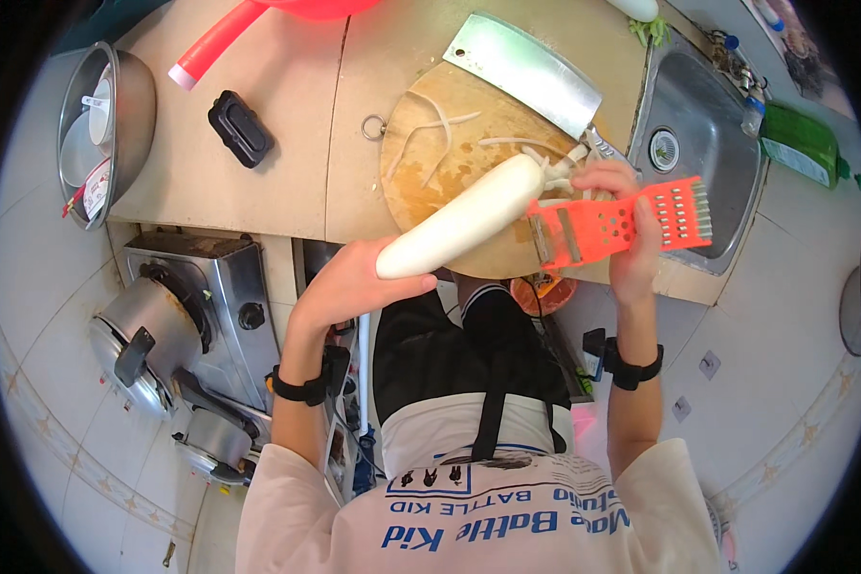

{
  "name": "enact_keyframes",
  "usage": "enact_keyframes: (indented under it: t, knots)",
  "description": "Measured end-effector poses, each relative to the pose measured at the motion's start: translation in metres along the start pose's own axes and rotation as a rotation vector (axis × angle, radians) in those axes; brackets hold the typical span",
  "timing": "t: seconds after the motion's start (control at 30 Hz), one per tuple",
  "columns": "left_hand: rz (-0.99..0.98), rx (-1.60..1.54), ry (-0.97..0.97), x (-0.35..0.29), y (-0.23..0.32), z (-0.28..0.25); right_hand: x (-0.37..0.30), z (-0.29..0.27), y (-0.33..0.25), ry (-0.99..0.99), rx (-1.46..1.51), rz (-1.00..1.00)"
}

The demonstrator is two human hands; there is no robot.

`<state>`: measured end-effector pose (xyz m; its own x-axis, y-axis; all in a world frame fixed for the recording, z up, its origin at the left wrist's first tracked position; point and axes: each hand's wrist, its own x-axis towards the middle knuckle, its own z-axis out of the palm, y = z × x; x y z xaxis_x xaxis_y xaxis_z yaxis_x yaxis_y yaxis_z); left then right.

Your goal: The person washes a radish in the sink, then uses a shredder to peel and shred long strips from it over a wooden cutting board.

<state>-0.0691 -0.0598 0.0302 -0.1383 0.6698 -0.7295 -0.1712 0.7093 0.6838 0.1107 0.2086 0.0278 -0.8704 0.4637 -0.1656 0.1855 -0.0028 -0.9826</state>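
Beige countertop (pixel 258 206), round wooden board (pixel 430 124)

Board (pixel 421 182): sits on counter (pixel 287 182), we see cleaver (pixel 526 67) lying across its far edge.
Radish (pixel 464 215): over board, near end in our left hand (pixel 349 287), far end at grater (pixel 617 225).
Grater: in our right hand (pixel 627 230), over board's right edge, just left of sink (pixel 698 134).
Strips (pixel 440 129): on board, btwn radish & cleaver.
Bowl (pixel 105 134): far left on counter.
Stove (pixel 201 306): below counter, w/ pots (pixel 143 340) on it, left of us.
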Motion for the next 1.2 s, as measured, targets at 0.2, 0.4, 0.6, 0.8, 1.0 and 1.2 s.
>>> enact_keyframes:
  t: [0.2, 0.4, 0.6, 0.8, 1.0, 1.2]
  knots:
    - [0.046, 0.033, 0.092, -0.003, 0.003, 0.002, -0.001, 0.063, -0.022, 0.176, 0.310, 0.130]
    - [0.094, 0.111, 0.159, -0.006, 0.012, 0.009, 0.011, 0.109, -0.037, 0.030, 0.199, 0.224]
    - [0.113, 0.272, 0.249, -0.006, 0.007, 0.010, 0.018, 0.114, -0.047, -0.088, 0.105, 0.297]
    - [0.095, 0.141, 0.239, -0.007, 0.009, 0.011, 0.015, 0.106, -0.045, -0.096, 0.050, 0.235]
    - [0.104, 0.150, 0.231, -0.004, -0.006, 0.011, 0.017, 0.071, -0.031, -0.071, 0.053, 0.260]
    - [0.120, 0.124, 0.209, -0.002, -0.008, 0.009, 0.022, 0.026, -0.012, 0.093, -0.057, 0.161]
